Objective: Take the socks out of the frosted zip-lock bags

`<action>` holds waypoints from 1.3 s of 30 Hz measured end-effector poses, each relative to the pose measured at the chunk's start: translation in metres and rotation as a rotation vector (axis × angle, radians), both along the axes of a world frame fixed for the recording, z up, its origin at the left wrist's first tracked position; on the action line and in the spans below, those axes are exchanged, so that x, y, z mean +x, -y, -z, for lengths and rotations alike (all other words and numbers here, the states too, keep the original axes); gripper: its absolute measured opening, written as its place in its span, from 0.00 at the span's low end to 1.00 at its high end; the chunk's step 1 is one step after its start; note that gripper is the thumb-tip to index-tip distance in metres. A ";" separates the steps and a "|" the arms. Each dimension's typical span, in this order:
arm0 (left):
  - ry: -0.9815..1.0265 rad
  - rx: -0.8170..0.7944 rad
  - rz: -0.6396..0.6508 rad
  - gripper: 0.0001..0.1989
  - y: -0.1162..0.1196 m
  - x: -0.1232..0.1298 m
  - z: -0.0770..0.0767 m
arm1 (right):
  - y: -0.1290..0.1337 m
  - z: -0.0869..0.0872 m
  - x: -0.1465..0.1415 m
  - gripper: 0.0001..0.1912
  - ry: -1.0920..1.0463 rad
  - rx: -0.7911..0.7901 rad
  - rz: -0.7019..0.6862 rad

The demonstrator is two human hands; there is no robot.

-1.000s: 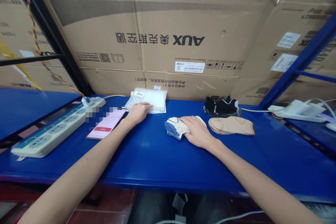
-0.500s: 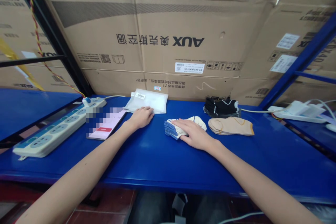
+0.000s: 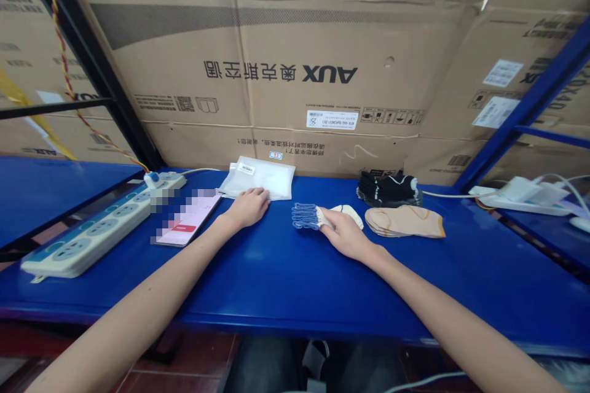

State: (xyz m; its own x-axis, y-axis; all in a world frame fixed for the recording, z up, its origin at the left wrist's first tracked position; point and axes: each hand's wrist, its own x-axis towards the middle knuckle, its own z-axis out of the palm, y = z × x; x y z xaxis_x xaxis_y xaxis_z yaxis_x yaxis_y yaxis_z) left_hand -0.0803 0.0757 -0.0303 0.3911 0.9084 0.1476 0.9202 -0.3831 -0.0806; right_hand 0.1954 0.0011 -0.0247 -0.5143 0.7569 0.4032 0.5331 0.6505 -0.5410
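My right hand (image 3: 348, 232) is wrapped round a folded bundle of white socks with blue ribbed cuffs (image 3: 305, 216). The cuffs stick out to the left in stacked layers, and a white toe part (image 3: 353, 214) shows beyond the knuckles. My left hand (image 3: 251, 206) lies with loosely laid fingers at the front edge of a white zip bag (image 3: 271, 177) that bears a barcode label. Just right of my right hand is a flat pile of beige socks (image 3: 405, 221). Behind that pile sits a bundle of black socks (image 3: 388, 189).
A phone (image 3: 191, 218) with a pink screen lies beside my left forearm. Farther left is a long power strip (image 3: 106, 221); another power strip (image 3: 520, 199) with plugs stands at the right. Large cardboard boxes (image 3: 276, 31) wall off the back of the blue table (image 3: 267, 282).
The fingers of my right hand have gone from lying on top of the white socks to gripping them. The bundle's blue cuffs now point left, squeezed into an upright stack. My left hand stays put.
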 end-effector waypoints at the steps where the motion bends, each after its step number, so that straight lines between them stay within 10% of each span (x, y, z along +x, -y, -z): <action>1: 0.004 0.001 0.002 0.16 0.000 0.000 0.000 | 0.000 0.001 0.000 0.21 -0.002 0.000 0.004; 9: 0.025 0.001 0.012 0.16 0.002 0.000 -0.001 | 0.001 -0.009 0.004 0.19 -0.102 0.024 0.030; 17: 0.027 0.003 0.004 0.15 0.004 0.002 -0.001 | -0.037 -0.026 0.056 0.23 -1.066 -0.004 0.471; 23: 0.028 0.004 0.012 0.15 0.006 0.003 -0.003 | -0.045 -0.041 0.116 0.18 -1.216 0.268 0.688; 28: 0.023 -0.002 0.018 0.14 0.006 0.004 -0.005 | -0.016 -0.037 0.161 0.10 -0.504 0.807 0.918; 33: 0.037 -0.001 0.018 0.15 0.006 0.003 -0.004 | 0.002 0.002 0.181 0.14 0.185 0.472 0.491; 39: 0.044 0.002 0.026 0.15 0.005 0.002 -0.002 | 0.006 0.011 0.177 0.17 0.270 0.337 0.380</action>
